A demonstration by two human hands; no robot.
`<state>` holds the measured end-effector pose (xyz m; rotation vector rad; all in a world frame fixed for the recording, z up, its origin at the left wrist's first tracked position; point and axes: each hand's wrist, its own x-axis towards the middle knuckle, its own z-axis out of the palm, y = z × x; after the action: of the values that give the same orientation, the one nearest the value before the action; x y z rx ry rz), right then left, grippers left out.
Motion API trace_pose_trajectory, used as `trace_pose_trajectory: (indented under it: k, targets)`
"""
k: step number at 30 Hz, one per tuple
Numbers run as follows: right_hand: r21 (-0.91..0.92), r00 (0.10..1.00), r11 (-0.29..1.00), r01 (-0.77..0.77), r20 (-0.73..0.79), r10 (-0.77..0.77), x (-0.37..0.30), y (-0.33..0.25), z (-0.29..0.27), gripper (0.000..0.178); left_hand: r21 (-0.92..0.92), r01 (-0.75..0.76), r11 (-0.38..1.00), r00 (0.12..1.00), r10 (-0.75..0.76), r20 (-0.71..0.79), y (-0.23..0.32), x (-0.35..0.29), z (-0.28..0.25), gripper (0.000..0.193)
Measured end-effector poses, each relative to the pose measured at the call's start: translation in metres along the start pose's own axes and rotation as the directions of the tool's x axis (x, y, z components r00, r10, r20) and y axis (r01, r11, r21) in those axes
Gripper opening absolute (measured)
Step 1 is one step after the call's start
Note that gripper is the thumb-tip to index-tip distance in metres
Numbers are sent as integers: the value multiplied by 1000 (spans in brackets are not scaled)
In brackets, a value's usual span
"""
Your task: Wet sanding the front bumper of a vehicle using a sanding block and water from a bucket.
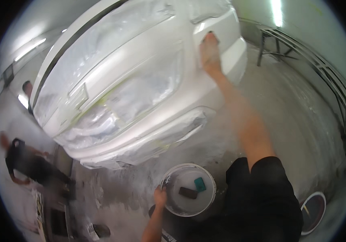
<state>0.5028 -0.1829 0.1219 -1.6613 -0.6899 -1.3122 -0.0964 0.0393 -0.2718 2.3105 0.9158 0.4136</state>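
Note:
A white car body, partly masked with clear plastic film, fills the upper middle. My right arm stretches up to its rounded corner panel, and my right hand lies against the white surface with its fingers together. A small dark edge shows at the fingertips; what it belongs to is hidden. Low in the middle, my left hand is closed round the rim of a round bucket. Cloudy grey water fills the bucket, with a dark brown block and a teal block in it.
A long metal rack runs along the right wall. Another round bucket stands at lower right. On the left, one person in dark clothes stands near the car, and another person is partly hidden behind it.

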Motion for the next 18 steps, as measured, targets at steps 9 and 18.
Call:
trace_pose_trajectory:
  k: [9,18]
  targets:
    - [129,1000,992,0,14,-2,-41,-21,7,57,51,105,993,994,-104,-34,-19,-17,-4,40]
    - [432,902,802,-413,315,295,-23,-23,-41,60,89,201,976,979,-195,-66,7,-24,-21,36]
